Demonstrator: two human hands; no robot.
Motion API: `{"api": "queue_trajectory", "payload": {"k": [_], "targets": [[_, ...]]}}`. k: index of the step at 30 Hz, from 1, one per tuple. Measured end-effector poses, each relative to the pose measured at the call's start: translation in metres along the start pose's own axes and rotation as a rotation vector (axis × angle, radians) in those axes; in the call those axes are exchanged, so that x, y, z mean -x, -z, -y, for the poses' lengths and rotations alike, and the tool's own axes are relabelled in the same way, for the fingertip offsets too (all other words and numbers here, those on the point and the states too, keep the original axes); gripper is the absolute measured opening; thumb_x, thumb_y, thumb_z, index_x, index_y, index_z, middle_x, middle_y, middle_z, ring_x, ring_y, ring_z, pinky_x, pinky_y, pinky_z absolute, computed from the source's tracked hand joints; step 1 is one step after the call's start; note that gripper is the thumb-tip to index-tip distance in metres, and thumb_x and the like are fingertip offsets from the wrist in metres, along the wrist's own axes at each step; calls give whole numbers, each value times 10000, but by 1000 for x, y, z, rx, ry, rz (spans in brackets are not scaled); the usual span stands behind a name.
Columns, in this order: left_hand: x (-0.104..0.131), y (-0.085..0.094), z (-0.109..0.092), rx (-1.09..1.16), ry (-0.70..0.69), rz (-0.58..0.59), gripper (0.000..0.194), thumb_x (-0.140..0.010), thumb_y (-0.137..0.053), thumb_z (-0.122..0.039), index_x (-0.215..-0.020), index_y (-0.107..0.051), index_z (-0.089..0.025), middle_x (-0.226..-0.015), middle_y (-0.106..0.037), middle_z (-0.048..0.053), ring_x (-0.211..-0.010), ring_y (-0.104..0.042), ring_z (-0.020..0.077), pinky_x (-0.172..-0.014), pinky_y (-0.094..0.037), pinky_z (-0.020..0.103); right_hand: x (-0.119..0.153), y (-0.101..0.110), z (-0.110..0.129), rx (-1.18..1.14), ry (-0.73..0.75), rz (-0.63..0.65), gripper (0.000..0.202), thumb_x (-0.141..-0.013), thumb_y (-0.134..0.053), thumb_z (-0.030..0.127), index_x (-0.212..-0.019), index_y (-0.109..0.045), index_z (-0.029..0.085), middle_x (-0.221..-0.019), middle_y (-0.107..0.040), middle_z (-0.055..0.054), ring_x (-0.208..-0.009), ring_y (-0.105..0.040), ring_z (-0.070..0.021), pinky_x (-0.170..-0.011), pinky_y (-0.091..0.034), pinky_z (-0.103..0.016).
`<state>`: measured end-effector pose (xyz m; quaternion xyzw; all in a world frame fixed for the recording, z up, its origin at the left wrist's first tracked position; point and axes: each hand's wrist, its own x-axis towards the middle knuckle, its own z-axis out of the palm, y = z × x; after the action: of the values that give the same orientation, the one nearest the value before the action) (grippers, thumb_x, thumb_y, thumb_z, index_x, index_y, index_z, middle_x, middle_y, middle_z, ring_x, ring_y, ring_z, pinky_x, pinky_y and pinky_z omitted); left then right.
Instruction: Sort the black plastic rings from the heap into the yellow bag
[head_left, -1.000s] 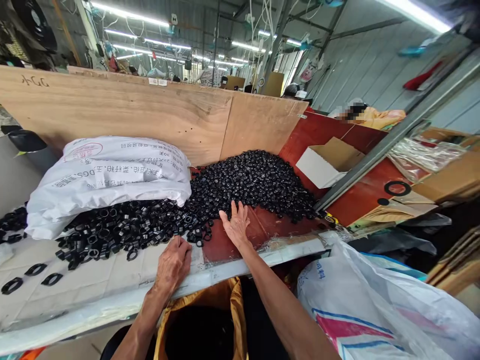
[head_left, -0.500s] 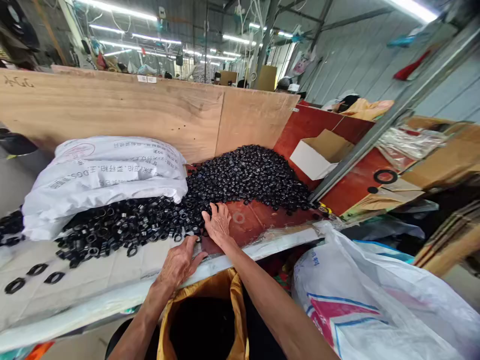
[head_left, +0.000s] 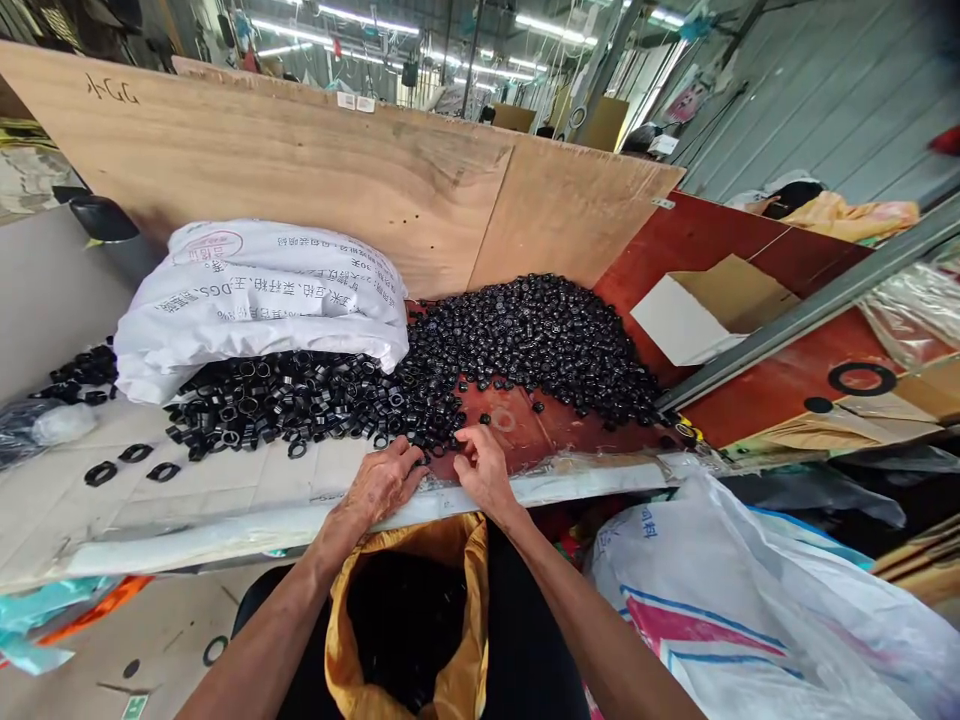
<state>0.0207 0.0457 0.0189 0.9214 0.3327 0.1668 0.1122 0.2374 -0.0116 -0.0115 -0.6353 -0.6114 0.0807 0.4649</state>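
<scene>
My left hand [head_left: 384, 484] rests at the table's front edge, its fingers bent together over black plastic rings [head_left: 296, 410] at the near end of their pile; a ring shows at its fingertips. Beside it, my right hand [head_left: 484, 470] is over the red board with fingers curled and thumb drawn in. Whatever it may pinch is too small to make out. Beyond the right hand lies a large heap of small black round parts [head_left: 547, 325], meeting the rings. Below both hands, a yellow bag [head_left: 341, 640] stands open with dark contents inside.
A full white sack [head_left: 277, 290] lies behind the rings at left. Wooden panels [head_left: 360, 180] wall the back. An open cardboard box [head_left: 675, 325] leans at the right near a slanted metal post [head_left: 810, 335]. A large white plastic sack [head_left: 697, 590] stands lower right.
My right hand has pulled back from the heap's edge toward me, and its spread fingers have curled. My left hand has closed over the near rings. The view has tipped down and shifted left.
</scene>
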Motion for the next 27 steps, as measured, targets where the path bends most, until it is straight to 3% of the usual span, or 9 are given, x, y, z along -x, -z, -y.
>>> {"api": "queue_trajectory", "payload": {"k": [4,9,11,13,19,24,27], "targets": [[0,-4,3,34,-7,-45,156,-1022,-581,-316,-1064,-668,-193,-1082,-655,82,-813,-699,198,-695,-522,289,-1,-5,2,38,-37,-8,345,-772,-585,108,-1097,-653,204,-1032,-602,-63,-773,-587,-192,-726,-540,-332],[0,-6,7,104,-71,-77,77,-1000,-583,-236,-959,-641,-206,-994,-683,57,-820,-687,196,-703,-508,284,-3,-8,5,96,16,66,125,-875,-600,165,-985,-645,205,-949,-634,-64,-785,-606,-213,-764,-521,-345],[2,-6,8,136,-55,-95,35,-964,-608,-198,-996,-619,-208,-957,-688,50,-831,-684,202,-727,-511,292,0,-8,7,109,40,96,119,-869,-602,156,-974,-632,204,-934,-636,-63,-777,-605,-213,-768,-518,-344],[3,-5,8,181,-16,-123,138,-931,-627,-178,-1063,-599,-207,-906,-685,36,-800,-675,201,-736,-513,302,2,-7,10,94,42,118,153,-845,-609,141,-982,-634,206,-890,-636,-48,-741,-598,-206,-745,-516,-334],[5,-3,11,400,123,-200,284,-871,-654,-166,-1149,-613,-211,-769,-625,-29,-677,-625,161,-691,-507,284,1,0,20,-219,-31,176,253,-879,-607,191,-1102,-721,227,-1011,-664,-55,-731,-613,-169,-640,-521,-279],[4,-1,13,525,119,-250,270,-846,-646,-126,-1100,-666,-216,-917,-648,-3,-679,-608,120,-655,-506,250,-3,-4,32,-522,-165,114,114,-859,-720,293,-951,-757,236,-992,-662,-35,-784,-640,-163,-653,-545,-263],[3,0,13,542,93,-279,278,-856,-642,-114,-1108,-683,-222,-1006,-658,18,-741,-631,123,-717,-534,264,-3,-9,41,-590,-207,129,148,-871,-722,301,-997,-773,244,-1027,-699,-47,-860,-675,-180,-709,-575,-278]]}}
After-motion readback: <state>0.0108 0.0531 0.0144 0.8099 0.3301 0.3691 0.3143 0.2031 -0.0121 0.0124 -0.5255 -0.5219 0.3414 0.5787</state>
